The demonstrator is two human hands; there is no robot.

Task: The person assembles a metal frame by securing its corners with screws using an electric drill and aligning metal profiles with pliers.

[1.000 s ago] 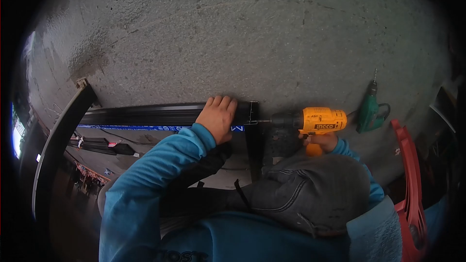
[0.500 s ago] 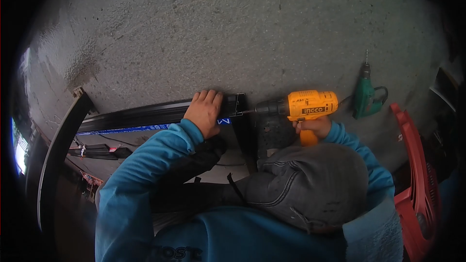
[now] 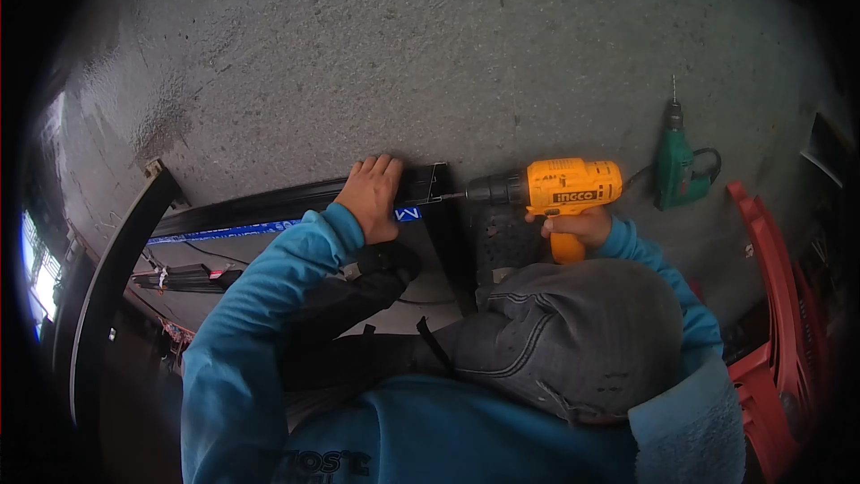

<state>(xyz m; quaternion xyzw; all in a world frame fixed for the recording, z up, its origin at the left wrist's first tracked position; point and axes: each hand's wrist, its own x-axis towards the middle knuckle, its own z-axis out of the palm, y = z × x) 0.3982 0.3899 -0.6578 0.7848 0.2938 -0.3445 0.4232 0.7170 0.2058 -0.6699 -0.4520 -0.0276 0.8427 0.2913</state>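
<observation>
My right hand (image 3: 588, 226) is closed round the grip of a yellow and black INGCO power drill (image 3: 573, 184). The drill points left, and its bit meets the end of a black metal profile (image 3: 287, 195) at the corner joint. Close to that end, my left hand (image 3: 372, 197) grips the profile from above, fingers over its far edge. Blue printed tape (image 3: 224, 231) runs along the profile's near side. From the same corner another black bar (image 3: 450, 255) runs toward me, partly hidden by my leg. Whether the bit is turning cannot be made out.
A green corded drill (image 3: 674, 168) lies on the concrete floor (image 3: 430, 63) at the right. Beyond it stands a red plastic chair (image 3: 770, 296). At the left a curved-looking black bar (image 3: 107, 260) joins the profile, and dark bars (image 3: 184, 278) lie on the ground.
The view has shifted slightly. My left hand sits a little further left, its thumb side now showing more clearly. The drill remains at the profile's end in my right hand.
</observation>
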